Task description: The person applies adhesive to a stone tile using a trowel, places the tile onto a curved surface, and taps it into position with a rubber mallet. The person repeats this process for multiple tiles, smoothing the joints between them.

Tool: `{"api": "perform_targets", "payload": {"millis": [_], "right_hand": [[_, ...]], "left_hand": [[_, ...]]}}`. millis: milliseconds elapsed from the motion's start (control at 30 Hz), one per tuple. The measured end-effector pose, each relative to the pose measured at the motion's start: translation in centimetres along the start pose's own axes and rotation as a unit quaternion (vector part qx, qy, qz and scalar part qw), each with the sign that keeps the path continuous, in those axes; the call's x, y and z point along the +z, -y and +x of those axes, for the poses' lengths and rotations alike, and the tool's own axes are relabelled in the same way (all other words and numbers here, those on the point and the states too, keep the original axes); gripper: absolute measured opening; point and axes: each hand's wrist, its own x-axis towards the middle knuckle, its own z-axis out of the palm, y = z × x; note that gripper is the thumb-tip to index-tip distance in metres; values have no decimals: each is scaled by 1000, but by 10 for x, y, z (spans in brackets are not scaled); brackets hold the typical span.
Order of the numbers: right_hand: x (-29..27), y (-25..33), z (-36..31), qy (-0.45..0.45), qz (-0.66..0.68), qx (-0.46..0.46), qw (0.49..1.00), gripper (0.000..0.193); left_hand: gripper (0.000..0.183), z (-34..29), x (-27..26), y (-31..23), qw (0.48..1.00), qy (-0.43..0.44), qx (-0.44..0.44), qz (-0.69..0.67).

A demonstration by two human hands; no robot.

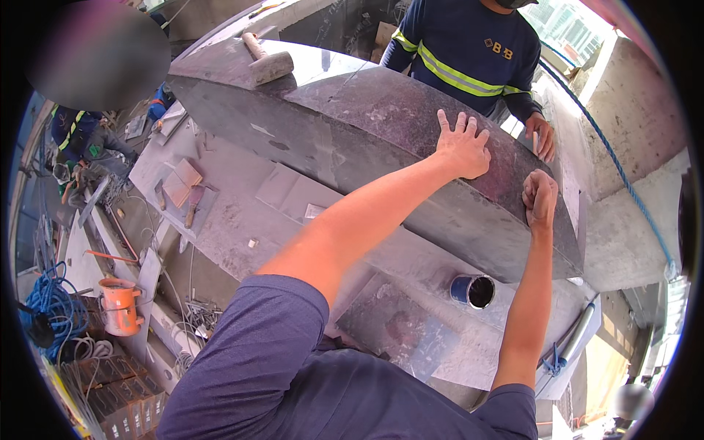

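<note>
A long dark grey stone slab [345, 110] with a thick front face lies across the raised ledge before me. My left hand [463, 145] is open on its top near the front edge, fingers spread, palm down. To the right, my right hand [540, 196] is closed in a fist at the slab's top surface near its right end; nothing shows in it. A mallet [270, 67] with a thick head and a short handle rests on the slab's far left part. Across the slab stands a co-worker in a dark shirt, whose hand [541, 136] is near the right end.
A dark open can [473, 291] stands on the dusty ledge below the slab. Left of it lie flat tiles [182, 182] and a brush-like tool [194, 205]. An orange container [120, 306] and blue rope [55, 304] are at lower left. Another blue rope [616, 150] hangs at right.
</note>
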Motion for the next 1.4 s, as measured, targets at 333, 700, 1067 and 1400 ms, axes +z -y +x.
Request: {"api": "perform_targets", "payload": {"millis": [333, 700, 1067, 1400], "right_hand": [[4, 4, -3, 3, -48, 7, 999, 29], [7, 6, -7, 21, -59, 3, 998, 29], [7, 1, -4, 38, -65, -7, 997, 29], [6, 7, -7, 38, -80, 18, 996, 27]], "left_hand": [[86, 40, -37, 99, 993, 0, -113, 25], [90, 60, -48, 135, 964, -25, -255, 66], [67, 55, -128, 245, 961, 99, -190, 172], [78, 45, -163, 296, 976, 163, -125, 78]]}}
